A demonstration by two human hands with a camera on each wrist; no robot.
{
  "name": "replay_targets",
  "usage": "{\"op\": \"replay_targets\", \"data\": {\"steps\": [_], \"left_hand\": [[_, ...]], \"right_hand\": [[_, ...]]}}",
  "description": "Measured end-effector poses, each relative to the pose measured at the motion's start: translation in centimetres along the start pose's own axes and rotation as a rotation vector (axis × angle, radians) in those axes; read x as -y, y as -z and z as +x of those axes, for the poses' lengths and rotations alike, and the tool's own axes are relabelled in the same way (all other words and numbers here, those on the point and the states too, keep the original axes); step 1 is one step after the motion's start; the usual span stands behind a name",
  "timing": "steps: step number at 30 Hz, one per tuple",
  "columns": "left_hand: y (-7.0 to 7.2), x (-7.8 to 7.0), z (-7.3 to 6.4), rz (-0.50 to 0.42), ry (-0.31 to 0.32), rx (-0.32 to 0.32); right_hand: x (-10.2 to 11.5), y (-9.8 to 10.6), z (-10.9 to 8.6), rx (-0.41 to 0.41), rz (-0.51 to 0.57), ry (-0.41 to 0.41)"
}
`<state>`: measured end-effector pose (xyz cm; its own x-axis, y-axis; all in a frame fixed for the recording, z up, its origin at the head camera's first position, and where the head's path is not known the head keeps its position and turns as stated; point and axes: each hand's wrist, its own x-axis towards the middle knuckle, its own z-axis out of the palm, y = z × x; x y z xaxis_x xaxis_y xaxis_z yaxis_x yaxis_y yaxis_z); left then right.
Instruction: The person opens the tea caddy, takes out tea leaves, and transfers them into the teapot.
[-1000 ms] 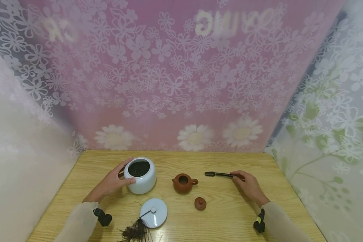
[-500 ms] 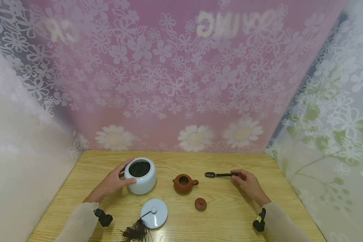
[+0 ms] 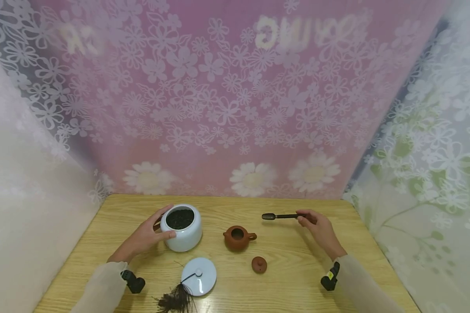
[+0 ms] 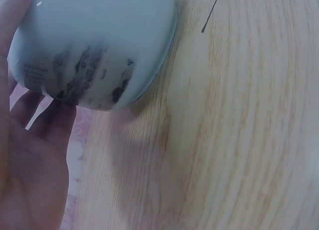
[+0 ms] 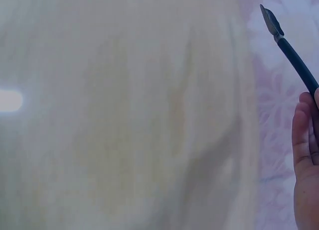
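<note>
In the head view my left hand (image 3: 142, 237) grips a white porcelain jar (image 3: 186, 239) from the left side, thumb at the front and fingers behind. Dark tea leaves (image 3: 180, 218) lie in it. The left wrist view shows dark painted marks on the jar (image 4: 99, 36). My right hand (image 3: 320, 232) pinches the handle end of a dark tea scoop (image 3: 287, 216), its head pointing left. In the right wrist view the scoop (image 5: 299, 65) is held above the table. Between the hands stands a small brown clay teapot (image 3: 236, 244), uncovered, handle to the right.
The teapot's lid (image 3: 259, 264) lies in front of it on the wooden table (image 3: 297, 278). A white jar lid (image 3: 206, 282) with a dark tassel (image 3: 176, 300) lies in front of the jar. Flowered curtains (image 3: 227, 108) border the back and sides.
My right hand has lifted the scoop off the table, moving it slightly up and left. The left hand and the jar stay in place.
</note>
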<state>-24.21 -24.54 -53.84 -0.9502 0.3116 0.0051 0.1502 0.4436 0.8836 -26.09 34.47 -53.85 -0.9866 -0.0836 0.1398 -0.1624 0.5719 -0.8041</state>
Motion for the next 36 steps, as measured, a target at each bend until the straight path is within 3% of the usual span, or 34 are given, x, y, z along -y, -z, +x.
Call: {"op": "replay_targets", "data": {"steps": [15, 24, 36], "left_hand": [[-0.1, 0.5, 0.2, -0.016, 0.012, 0.0], [0.0, 0.4, 0.4, -0.016, 0.002, -0.002], [0.2, 0.0, 0.0, 0.004, -0.006, -0.004]], "right_hand": [[8.5, -3.3, 3.5, 0.034, 0.065, 0.139], [12.6, -5.1, 4.7, 0.082, 0.105, 0.214], [17.3, -7.5, 5.6, 0.087, 0.052, 0.357]]}}
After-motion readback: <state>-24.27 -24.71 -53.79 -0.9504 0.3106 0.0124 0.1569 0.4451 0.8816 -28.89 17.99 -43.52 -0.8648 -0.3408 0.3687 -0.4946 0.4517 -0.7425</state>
